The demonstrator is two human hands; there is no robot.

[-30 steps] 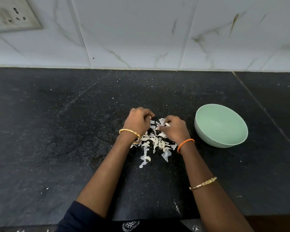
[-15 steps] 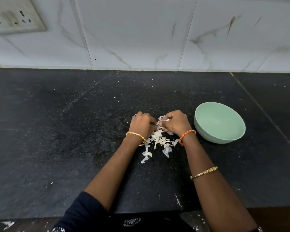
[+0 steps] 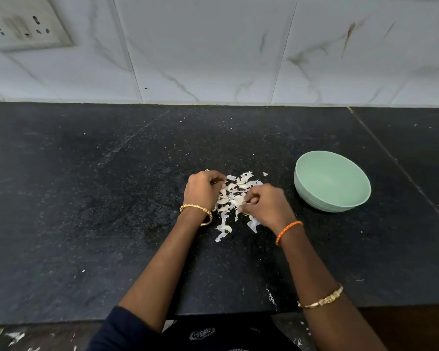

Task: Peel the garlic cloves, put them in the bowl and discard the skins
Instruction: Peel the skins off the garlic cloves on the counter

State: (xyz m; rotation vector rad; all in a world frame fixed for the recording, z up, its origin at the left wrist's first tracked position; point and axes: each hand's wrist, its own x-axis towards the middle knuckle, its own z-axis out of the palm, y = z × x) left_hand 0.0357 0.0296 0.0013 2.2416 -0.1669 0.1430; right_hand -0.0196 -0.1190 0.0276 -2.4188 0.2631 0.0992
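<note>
step: peeling. left hand [image 3: 203,190] and right hand [image 3: 262,205] curled, pinching in garlic skins [image 3: 235,196] on black surface [image 3: 86,198]; held item unclear. next, likely: clove to green bowl [image 3: 314,198].

light: even, soft | shadows: faint | focus: sharp | edges: wide-angle bowing

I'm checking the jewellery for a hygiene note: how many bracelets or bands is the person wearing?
3. A gold bangle on the left wrist, an orange thread band on the right wrist, and a gold bracelet further up the right forearm. The sleeve may hide others.
</note>
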